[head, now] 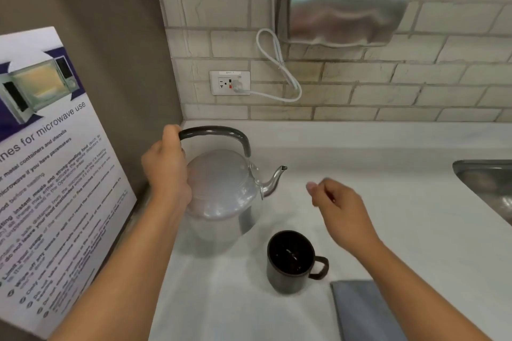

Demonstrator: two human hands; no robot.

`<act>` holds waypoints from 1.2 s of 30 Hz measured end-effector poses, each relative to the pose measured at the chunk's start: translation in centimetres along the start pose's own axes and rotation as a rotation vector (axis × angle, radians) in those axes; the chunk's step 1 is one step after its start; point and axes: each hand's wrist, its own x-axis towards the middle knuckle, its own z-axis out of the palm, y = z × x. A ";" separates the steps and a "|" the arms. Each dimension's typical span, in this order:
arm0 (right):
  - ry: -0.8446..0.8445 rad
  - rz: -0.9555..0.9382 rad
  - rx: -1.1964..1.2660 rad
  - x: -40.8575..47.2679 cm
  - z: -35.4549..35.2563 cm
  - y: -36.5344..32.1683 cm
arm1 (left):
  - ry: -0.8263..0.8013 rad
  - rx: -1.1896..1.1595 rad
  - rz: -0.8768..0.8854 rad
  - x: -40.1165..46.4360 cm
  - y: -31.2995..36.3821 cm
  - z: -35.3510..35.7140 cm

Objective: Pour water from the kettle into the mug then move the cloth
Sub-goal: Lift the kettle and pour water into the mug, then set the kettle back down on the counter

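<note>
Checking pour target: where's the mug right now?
Head view, lower centre: the dark mug stands on the white counter, below the kettle spout, just left of the grey cloth.

Bright, even light, soft shadows, wide-angle bending at edges, slight blur throughout.

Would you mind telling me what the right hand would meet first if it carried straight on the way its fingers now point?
The right hand points left and slightly away, toward the kettle. Its spout would likely be met first, though depth is unclear; the hand may pass above or in front of it.
</note>
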 end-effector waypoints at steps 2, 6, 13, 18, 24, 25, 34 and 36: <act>0.011 -0.067 0.056 2.2 0.5 -2.5 | 0.004 0.005 0.020 1.2 -1.2 0.8; -0.008 -0.197 0.115 6.2 3.6 -5.9 | -0.006 0.059 0.063 3.3 -3.9 1.6; -0.158 -0.280 -0.029 10.1 10.5 -4.2 | -0.027 0.161 0.109 5.8 -8.1 2.0; -0.194 -0.310 -0.100 11.0 12.4 -1.8 | -0.039 0.212 0.072 6.1 -9.7 1.4; -0.207 -0.354 -0.111 11.7 13.4 -0.7 | -0.066 0.220 0.034 6.5 -10.3 1.4; -0.207 -0.373 -0.119 11.9 13.4 -0.6 | -0.087 0.244 0.050 6.6 -10.4 1.3; -0.212 -0.466 -0.418 14.8 14.3 0.2 | -0.241 1.049 0.715 11.1 -9.6 0.2; -0.243 -0.433 -0.507 15.4 14.6 0.3 | -0.299 1.146 0.690 12.0 -9.4 0.6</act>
